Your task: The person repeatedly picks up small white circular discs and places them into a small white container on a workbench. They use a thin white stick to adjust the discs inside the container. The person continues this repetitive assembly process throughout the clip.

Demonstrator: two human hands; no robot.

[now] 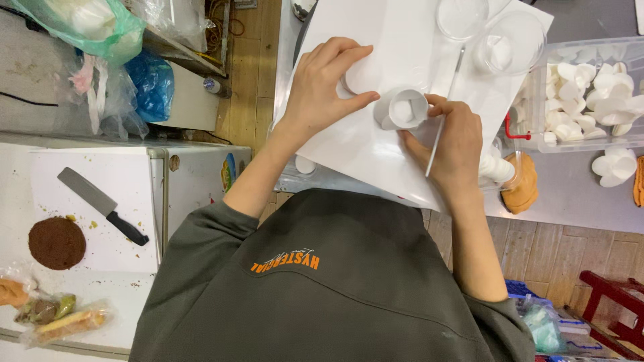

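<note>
On the white board [376, 144], the small white cup [401, 108] lies tipped on its side, mouth toward the near edge, while the left hand [329, 84] pinches its far rim with curled fingers and the right hand [456, 137] closes on a thin stick [444, 110] running near to far.

I record a small white ring-shaped cutter [401, 108], lying on its side on the white board [376, 154], its open end facing up toward me. Inside it I see a white, rounded lump. A flat white disc [362, 77] lies on the board just beside the cutter, to its upper left, partly hidden. A thin white stick-like tool [444, 114] runs slanted from upper right to lower left, close alongside the cutter; I cannot tell whether they touch.
</note>
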